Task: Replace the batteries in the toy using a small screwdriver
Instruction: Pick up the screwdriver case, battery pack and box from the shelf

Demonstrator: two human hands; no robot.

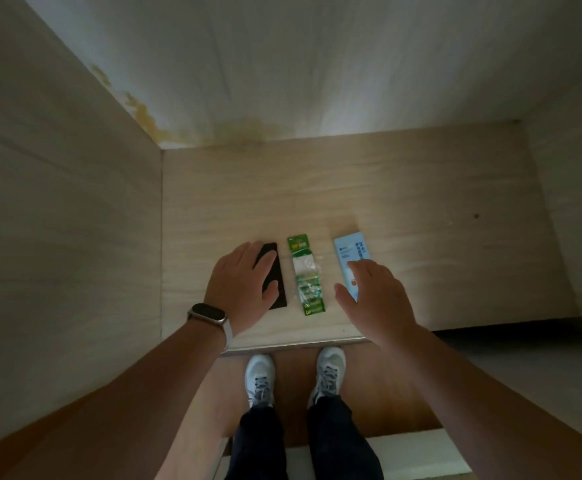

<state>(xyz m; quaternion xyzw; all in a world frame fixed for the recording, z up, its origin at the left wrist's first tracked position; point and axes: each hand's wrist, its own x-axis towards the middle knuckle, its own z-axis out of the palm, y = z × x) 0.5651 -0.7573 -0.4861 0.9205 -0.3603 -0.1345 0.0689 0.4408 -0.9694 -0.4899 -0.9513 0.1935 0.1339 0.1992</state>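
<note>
Head view
Surface: a pale wood-grain tabletop, lit brightest at its middle and dim toward the edges.
Room: a white back wall with a yellowish stain in its lower left corner; one pale wood side panel on the left and another on the right; brown wood floor below the near edge.
Landmark: one green plastic-wrapped strip pack of batteries, lying lengthwise at the middle of the tabletop.
Left of the pack: one flat black rectangular slab, just beside it and parallel.
Right of the pack: one light blue oblong carton, a little apart from it.
Count: three items in a row, two hands, two shoes.
Left hand: released, fingers straight, laid flat over the black slab.
Right hand: released, fingers spread over the near end of the blue carton; whether it touches, I cannot tell.
Wrist: one dark-faced smartwatch on a pale strap, on the left arm.
Below the pack: two white lace-up sneakers on the floor, under dark trousers.
</note>
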